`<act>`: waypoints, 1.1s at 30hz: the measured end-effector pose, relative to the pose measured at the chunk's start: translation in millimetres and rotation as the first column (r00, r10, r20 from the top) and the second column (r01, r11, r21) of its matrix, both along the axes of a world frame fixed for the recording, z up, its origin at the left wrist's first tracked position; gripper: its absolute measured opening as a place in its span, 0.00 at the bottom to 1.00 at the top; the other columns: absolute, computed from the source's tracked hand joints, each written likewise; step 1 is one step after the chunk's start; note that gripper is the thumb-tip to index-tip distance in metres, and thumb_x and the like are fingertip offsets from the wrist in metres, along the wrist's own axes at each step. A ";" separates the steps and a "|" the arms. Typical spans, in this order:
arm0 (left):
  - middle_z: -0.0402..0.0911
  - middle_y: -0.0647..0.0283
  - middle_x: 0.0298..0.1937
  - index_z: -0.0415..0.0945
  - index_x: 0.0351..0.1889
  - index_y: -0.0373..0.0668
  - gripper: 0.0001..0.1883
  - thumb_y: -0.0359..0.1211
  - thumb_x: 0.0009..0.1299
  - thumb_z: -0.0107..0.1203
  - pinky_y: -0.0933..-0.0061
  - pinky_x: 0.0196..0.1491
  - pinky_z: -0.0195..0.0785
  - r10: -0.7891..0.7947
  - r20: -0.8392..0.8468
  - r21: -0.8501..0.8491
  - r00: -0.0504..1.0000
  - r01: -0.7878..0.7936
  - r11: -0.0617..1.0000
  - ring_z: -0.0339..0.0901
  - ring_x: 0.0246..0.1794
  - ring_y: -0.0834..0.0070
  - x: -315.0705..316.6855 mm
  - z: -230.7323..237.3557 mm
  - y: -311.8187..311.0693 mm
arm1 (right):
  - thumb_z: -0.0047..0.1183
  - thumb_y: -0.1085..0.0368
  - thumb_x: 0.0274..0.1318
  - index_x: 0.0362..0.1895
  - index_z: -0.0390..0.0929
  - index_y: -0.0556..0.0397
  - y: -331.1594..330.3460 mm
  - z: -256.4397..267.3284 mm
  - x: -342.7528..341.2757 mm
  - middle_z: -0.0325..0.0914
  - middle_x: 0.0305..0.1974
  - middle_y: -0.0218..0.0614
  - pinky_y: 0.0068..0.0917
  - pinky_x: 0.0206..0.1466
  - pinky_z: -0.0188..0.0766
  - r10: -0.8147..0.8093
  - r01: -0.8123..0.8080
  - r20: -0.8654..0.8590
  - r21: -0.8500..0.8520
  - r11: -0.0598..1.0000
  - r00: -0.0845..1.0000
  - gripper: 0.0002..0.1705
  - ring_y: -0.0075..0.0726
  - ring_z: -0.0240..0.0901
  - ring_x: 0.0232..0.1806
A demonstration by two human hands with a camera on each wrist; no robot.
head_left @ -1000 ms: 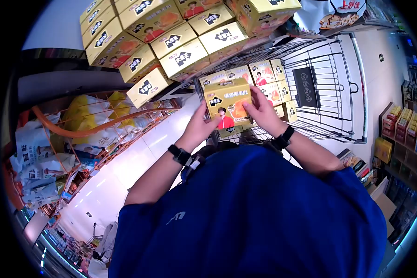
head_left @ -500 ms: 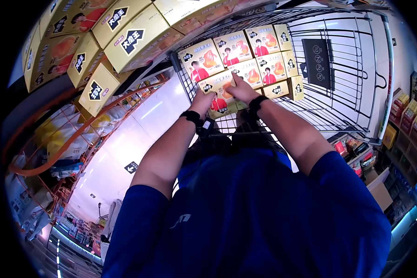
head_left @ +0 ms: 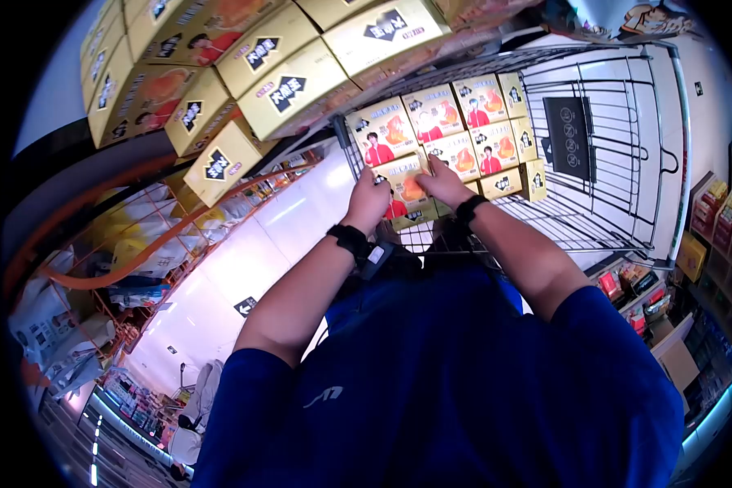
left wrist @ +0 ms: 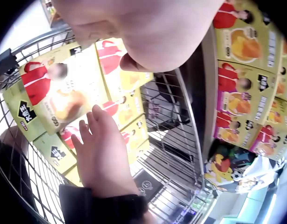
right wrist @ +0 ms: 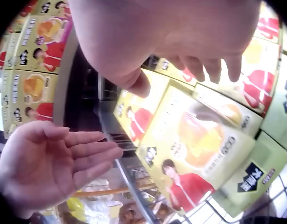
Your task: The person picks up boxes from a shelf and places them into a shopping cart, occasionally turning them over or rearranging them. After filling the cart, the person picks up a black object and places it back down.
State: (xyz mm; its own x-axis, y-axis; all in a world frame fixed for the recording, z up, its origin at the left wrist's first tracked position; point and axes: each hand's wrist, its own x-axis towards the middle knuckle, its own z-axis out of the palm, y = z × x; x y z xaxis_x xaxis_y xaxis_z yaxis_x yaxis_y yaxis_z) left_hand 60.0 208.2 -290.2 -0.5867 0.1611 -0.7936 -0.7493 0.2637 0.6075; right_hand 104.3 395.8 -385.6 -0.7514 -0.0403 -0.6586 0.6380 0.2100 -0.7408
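Over the wire cart (head_left: pixel 652 154) | left hand (right wrist: pixel 43 168): fingers straight, clear of gold box (right wrist: pixel 199 135) | right hand (left wrist: pixel 103 149): near it, fingers extended | more boxes (head_left: pixel 484 122) packed alongside

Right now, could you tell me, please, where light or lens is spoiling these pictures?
Head view: strong wide-angle distortion with dark edges, and bright glare on the floor; left wrist view: the left hand, large at the top, looks soft; right wrist view: shine whitens part of the print on the front box.
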 end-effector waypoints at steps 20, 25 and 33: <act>0.57 0.42 0.73 0.50 0.73 0.35 0.38 0.35 0.68 0.54 0.63 0.73 0.51 -0.175 -0.966 -0.191 0.192 -0.068 0.979 0.56 0.74 0.55 -221.3 291.0 -51.5 | 0.52 0.62 0.53 0.66 0.59 0.63 -41.7 380.2 -251.6 0.65 0.62 0.58 0.37 0.62 0.68 -0.126 0.328 -0.901 0.019 0.944 0.415 0.37 0.49 0.69 0.60; 0.71 0.46 0.63 0.48 0.74 0.38 0.40 0.34 0.66 0.55 0.66 0.63 0.63 -0.156 -0.949 -0.162 0.274 0.001 0.987 0.71 0.62 0.60 -275.0 288.1 -14.7 | 0.53 0.61 0.49 0.65 0.59 0.70 -23.1 389.8 -304.9 0.67 0.59 0.60 0.39 0.64 0.65 -0.257 0.454 -0.847 -0.020 0.891 0.466 0.40 0.56 0.68 0.59; 0.74 0.47 0.57 0.51 0.72 0.34 0.39 0.38 0.68 0.57 0.63 0.54 0.72 -0.030 -0.998 -0.034 0.048 -0.087 0.996 0.76 0.56 0.58 -209.0 303.1 -19.7 | 0.61 0.61 0.50 0.66 0.63 0.56 -29.6 404.7 -235.2 0.63 0.56 0.50 0.38 0.63 0.63 0.004 0.349 -0.990 0.054 0.936 0.144 0.39 0.48 0.64 0.57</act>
